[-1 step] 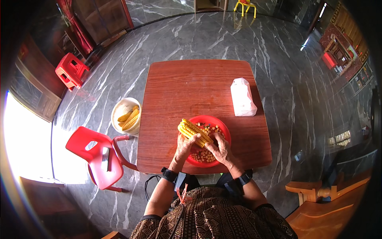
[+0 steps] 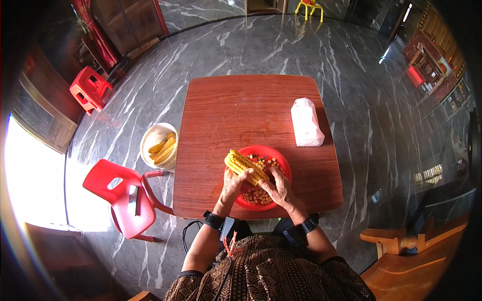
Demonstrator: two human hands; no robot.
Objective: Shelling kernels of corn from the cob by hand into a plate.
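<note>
A yellow corn cob (image 2: 243, 164) lies slanted over a red plate (image 2: 278, 155) near the front edge of a brown wooden table (image 2: 241, 110). My left hand (image 2: 233, 184) grips the cob from below at its near side. My right hand (image 2: 277, 189) holds the cob's lower right end, fingers curled against the kernels. Loose corn kernels (image 2: 258, 195) are piled on the plate under and between my hands.
A white bag (image 2: 306, 123) lies on the table's right side. On the floor to the left stands a white bowl (image 2: 153, 138) with several corn cobs. A red plastic chair (image 2: 123, 195) stands at my left, a red stool (image 2: 88, 90) farther off, a wooden bench (image 2: 401, 246) at the right.
</note>
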